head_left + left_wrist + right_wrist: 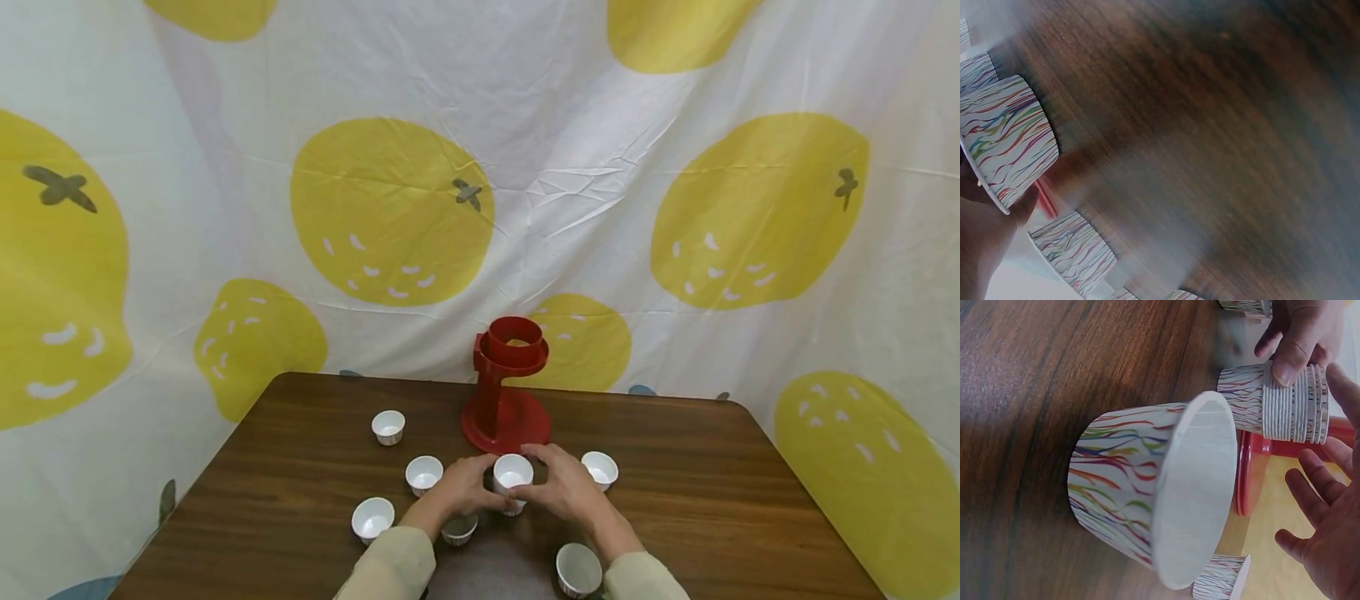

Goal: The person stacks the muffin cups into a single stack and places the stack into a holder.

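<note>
A stack of white paper baking cups point(513, 473) stands upright between the two hands, its many rims close together in the right wrist view and its sides printed with coloured wavy lines. My left hand point(467, 485) holds the stack from the left, thumb pressed on the rims; its other fingers are partly hidden. On the opposite side is my right hand point(564, 487), fingers spread and thumb by the upper rims; whether it touches them I cannot tell. One single paper cup point(1141, 487) sits close to the right wrist. Another cup point(1010, 137) is near the left hand.
A red stand point(506, 387) with a ring top and round base stands behind the stack. Several loose cups lie around the hands, including one at the back left point(388, 427) and one to the right point(600, 470). A lemon-print cloth point(570, 208) hangs behind the wooden table point(720, 500).
</note>
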Demonstrator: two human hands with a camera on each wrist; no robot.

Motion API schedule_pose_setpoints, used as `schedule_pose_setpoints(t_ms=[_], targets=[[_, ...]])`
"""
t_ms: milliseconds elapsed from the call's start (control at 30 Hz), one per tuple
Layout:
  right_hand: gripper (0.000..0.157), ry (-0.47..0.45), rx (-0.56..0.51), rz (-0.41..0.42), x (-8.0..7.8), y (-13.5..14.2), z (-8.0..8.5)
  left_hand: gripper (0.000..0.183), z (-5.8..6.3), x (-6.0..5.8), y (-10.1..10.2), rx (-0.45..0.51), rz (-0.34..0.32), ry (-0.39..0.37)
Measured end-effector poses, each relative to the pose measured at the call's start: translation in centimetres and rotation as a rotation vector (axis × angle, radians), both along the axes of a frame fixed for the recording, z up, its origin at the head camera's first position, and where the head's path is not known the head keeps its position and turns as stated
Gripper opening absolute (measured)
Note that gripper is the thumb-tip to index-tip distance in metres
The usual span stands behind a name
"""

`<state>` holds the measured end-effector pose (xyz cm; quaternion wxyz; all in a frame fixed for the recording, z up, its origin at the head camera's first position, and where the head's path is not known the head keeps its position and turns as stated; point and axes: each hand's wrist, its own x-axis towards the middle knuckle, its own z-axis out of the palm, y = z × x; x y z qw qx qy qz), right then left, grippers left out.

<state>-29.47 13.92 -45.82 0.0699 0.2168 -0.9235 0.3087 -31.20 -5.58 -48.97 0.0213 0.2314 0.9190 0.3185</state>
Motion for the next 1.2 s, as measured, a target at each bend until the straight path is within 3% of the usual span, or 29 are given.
schedule_pose_setpoints(t_ms=[633,1200], targets=[[0.069,-0.022,-0.034,-0.020,0.6,0.8,-0.4,0.066,-0.4,-0.3,-0.1,0.004,0.011,0.003],[0.070,-0.061,-0.048,-0.048,1.3,1.6,-0.5,0.069,-0.3,-0.1,0.3,0.062,0.018,-0.036]])
